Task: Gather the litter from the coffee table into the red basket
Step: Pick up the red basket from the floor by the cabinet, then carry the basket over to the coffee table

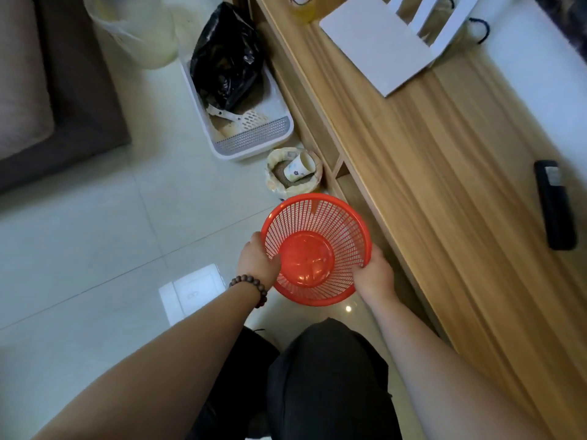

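While the person crouches with dark-clad knees at the bottom of the view, both hands are on the red basket, which sits low over the pale tiled floor just beside the coffee table; whether its base touches the tiles I cannot tell. The left hand, with a bead bracelet at the wrist, is closed on the rim at the left, fingers curled down inside the mesh; the right hand grips the rim at the lower right, nearest the table edge. The basket's mouth faces up and it looks empty, so I would say the gathering has not started.

What matters next is that the tabletop lies to the right of the basket and higher, so the right hand is the nearer one to reach across while the left steadies the rim. On the wood I see a black remote lying lengthways along the table, well apart from the hands, and further off a white paper bag; no obvious litter shows on the visible part. Beyond the basket on the floor stand a bag holding a paper cup, then a white tray with a black plastic bag.
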Action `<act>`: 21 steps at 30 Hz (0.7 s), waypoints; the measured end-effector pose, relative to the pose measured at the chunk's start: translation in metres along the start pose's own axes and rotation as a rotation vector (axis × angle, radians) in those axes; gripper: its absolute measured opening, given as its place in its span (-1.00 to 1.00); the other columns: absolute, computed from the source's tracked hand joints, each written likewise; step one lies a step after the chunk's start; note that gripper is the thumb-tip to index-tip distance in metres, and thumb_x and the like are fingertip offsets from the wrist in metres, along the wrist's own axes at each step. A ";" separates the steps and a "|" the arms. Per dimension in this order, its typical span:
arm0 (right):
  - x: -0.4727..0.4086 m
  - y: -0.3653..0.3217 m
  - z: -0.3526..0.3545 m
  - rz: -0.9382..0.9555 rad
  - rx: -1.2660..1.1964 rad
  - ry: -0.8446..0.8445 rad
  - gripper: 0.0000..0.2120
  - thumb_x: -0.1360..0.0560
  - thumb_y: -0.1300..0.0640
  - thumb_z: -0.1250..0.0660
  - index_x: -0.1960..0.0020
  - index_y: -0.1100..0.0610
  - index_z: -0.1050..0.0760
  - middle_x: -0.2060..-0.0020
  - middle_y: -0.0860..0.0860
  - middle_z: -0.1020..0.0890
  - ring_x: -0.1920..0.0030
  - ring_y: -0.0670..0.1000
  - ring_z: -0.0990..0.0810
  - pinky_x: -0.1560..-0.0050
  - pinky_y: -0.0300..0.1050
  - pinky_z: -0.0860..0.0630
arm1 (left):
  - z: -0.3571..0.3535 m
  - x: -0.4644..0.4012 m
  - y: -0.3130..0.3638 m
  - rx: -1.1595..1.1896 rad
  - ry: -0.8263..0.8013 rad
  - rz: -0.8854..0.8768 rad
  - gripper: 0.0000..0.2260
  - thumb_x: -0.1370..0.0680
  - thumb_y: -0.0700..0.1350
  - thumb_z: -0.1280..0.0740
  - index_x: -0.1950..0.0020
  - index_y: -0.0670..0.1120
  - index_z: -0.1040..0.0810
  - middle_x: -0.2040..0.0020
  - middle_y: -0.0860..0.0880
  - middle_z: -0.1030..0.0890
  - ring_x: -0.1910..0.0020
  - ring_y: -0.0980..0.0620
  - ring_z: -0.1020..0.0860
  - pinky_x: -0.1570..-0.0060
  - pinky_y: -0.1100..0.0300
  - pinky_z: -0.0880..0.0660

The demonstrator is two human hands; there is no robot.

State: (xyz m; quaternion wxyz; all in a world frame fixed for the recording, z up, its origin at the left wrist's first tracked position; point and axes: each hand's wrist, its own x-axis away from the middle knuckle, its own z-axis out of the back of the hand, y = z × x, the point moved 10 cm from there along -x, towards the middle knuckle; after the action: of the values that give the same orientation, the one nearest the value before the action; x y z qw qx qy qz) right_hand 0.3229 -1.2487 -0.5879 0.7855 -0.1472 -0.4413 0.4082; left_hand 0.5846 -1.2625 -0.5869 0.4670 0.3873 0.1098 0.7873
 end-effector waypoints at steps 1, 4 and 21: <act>0.013 -0.018 0.011 0.027 -0.010 0.009 -0.73 -0.52 0.11 -0.29 -0.21 -0.03 -0.43 -0.03 -0.06 -0.62 -0.05 -0.02 -0.60 -0.05 -0.01 -0.59 | 0.020 0.012 0.008 -0.001 0.020 -0.015 -0.64 -0.49 -0.09 -0.33 -0.24 -0.15 -0.39 -0.03 -0.10 -0.58 0.13 0.01 -0.52 0.33 0.22 -0.46; 0.057 -0.076 0.044 0.100 -0.026 -0.008 -0.72 -0.54 0.13 -0.27 -0.23 -0.02 -0.44 -0.06 -0.06 -0.62 -0.07 -0.03 -0.59 -0.04 -0.05 -0.58 | 0.089 0.055 0.033 0.013 0.102 -0.039 -0.67 -0.50 -0.07 -0.31 -0.24 -0.11 -0.41 0.00 -0.08 -0.59 0.14 0.00 -0.54 0.24 0.12 -0.52; 0.276 -0.398 0.177 0.590 0.082 -0.088 -0.67 -0.50 0.30 -0.20 -0.22 0.09 -0.47 0.00 0.04 -0.63 0.05 -0.01 -0.56 0.07 -0.24 -0.42 | 0.410 0.263 0.125 0.295 0.559 -0.017 -0.71 -0.49 -0.17 -0.29 -0.21 -0.14 -0.44 0.10 -0.08 -0.61 0.20 -0.05 -0.56 0.21 0.08 -0.52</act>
State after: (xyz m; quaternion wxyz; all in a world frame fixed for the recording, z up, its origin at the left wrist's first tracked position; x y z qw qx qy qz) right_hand 0.4590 -1.3065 -0.0940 0.6186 -0.2192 -0.3961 0.6422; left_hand 0.7260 -1.1913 -0.1101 0.3641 0.2183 0.3502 0.8349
